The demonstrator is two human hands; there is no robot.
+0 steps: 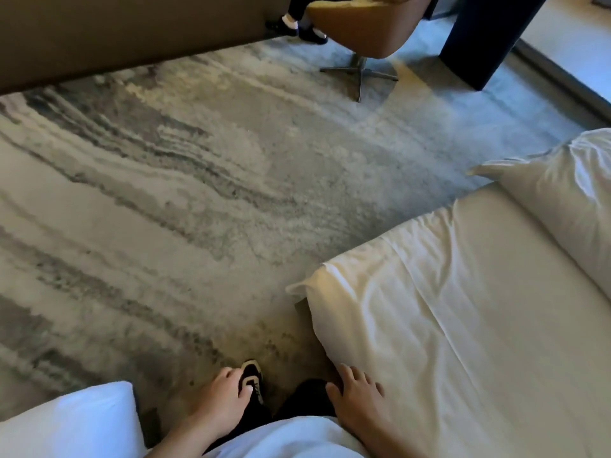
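The right hand [358, 399] lies with fingers spread and relaxed against the near left edge of the white sheet [446, 309] on the bed, a little nearer than its loose corner [314, 285], which pokes out over the carpet [165, 193]. The left hand [224, 399] hangs free, fingers loosely curled on nothing. To tuck it well, I would bring both hands to that corner, draw the cloth taut, then fold it under flat.

The right hand [355, 395] lies with relaxed fingers against the near corner of the white-sheeted mattress [463, 309], the left hand [224, 401] hangs loose above the grey streaked carpet [165, 193], a plump white pillow [568, 193] far right.
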